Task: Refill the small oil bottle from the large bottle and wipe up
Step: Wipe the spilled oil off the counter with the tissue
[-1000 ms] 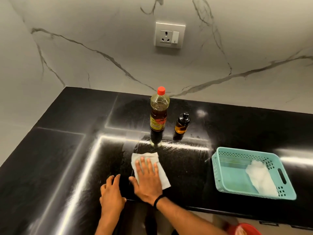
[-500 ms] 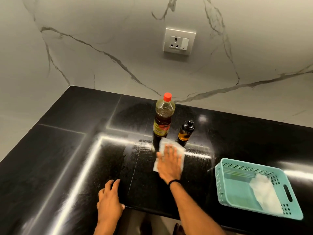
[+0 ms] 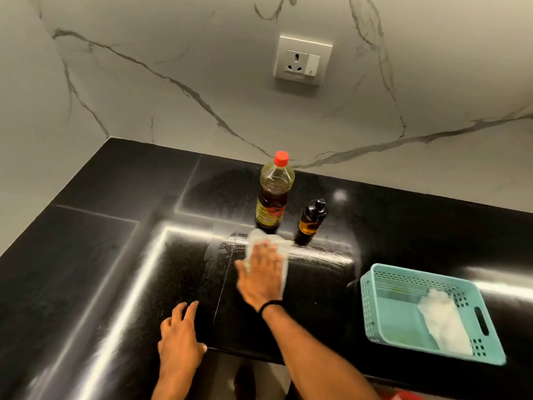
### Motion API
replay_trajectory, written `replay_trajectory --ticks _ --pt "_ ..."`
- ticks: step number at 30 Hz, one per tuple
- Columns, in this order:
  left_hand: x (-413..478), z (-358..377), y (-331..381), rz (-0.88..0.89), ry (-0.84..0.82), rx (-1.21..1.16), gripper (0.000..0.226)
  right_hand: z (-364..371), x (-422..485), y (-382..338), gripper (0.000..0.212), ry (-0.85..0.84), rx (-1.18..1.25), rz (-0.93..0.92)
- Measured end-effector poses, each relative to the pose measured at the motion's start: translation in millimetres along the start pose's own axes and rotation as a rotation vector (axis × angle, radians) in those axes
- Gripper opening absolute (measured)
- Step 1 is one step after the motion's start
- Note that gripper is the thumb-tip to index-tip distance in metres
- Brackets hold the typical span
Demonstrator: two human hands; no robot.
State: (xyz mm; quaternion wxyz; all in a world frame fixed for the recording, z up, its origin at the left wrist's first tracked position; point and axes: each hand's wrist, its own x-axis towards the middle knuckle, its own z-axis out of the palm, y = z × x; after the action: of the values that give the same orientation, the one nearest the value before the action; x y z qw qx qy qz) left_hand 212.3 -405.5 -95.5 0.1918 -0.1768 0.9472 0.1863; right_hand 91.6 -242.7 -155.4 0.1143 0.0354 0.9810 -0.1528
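Left hand (image 3: 180, 339) flat, fingers spread, on front edge of glossy black stone countertop (image 3: 115, 255); grasps nothing. Right hand (image 3: 262, 275) presses white paper tissue (image 3: 256, 237) flat, mid-counter. Just behind: large clear red-capped oil bottle (image 3: 274, 194), upright; beside it small amber black-topped bottle (image 3: 311, 219). Teal perforated plastic basket (image 3: 367, 310) near right front edge, holding crumpled white wipe (image 3: 441, 319).

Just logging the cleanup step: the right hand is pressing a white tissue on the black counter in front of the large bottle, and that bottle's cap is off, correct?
Not quite. The head view shows the large bottle with its red cap on. The rest holds: the right hand presses the white tissue on the black counter in front of that bottle.
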Motion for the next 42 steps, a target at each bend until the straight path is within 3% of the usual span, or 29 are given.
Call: replay_trajectory --ticks 3,5,14,18,21,26,29,31,36,38,42 --pt "0.1 0.1 0.4 0.018 -0.003 0.046 0.101 12.1 -10.4 -35.8 0.080 -0.108 0.028 -0.202" --pt "1.1 0.6 -0.1 0.021 -0.005 0.047 0.101 8.0 -9.9 -28.8 0.078 -0.133 0.055 -0.213" --pt "-2.8 -0.3 1.0 0.015 0.003 -0.015 0.098 -67.5 -6.1 159.2 0.069 0.107 0.096 0.387" --pt "-4.8 -0.8 2.3 0.018 0.014 -0.017 0.098 -64.4 -0.9 150.4 0.073 0.104 0.086 0.447" --pt "-3.4 0.1 1.9 0.016 0.012 -0.006 0.099 -48.6 1.2 104.4 0.074 0.036 0.041 0.286" --pt "0.5 4.0 -1.0 0.031 0.007 0.011 0.100 -7.7 -30.9 12.3 0.069 -0.115 -0.059 -0.218" --pt "2.7 5.3 -1.5 0.032 0.007 0.022 0.102 13.7 -75.5 -3.1 0.064 -0.150 -0.077 -0.447" --pt "5.2 6.1 -2.0 0.036 0.005 0.018 0.103 22.5 -110.2 11.1 0.062 -0.147 -0.095 -0.502" --pt "7.8 8.3 -2.4 0.040 -0.004 0.029 0.102 5.2 -140.3 103.4 0.060 0.020 -0.083 -0.203" --pt "8.5 9.8 -1.9 0.040 -0.002 0.047 0.102 -15.4 -113.9 138.6 0.062 0.066 -0.087 -0.032" --pt "11.6 10.1 0.0 0.027 -0.009 0.087 0.104 -47.2 -43.4 154.3 0.063 0.024 -0.002 0.108"
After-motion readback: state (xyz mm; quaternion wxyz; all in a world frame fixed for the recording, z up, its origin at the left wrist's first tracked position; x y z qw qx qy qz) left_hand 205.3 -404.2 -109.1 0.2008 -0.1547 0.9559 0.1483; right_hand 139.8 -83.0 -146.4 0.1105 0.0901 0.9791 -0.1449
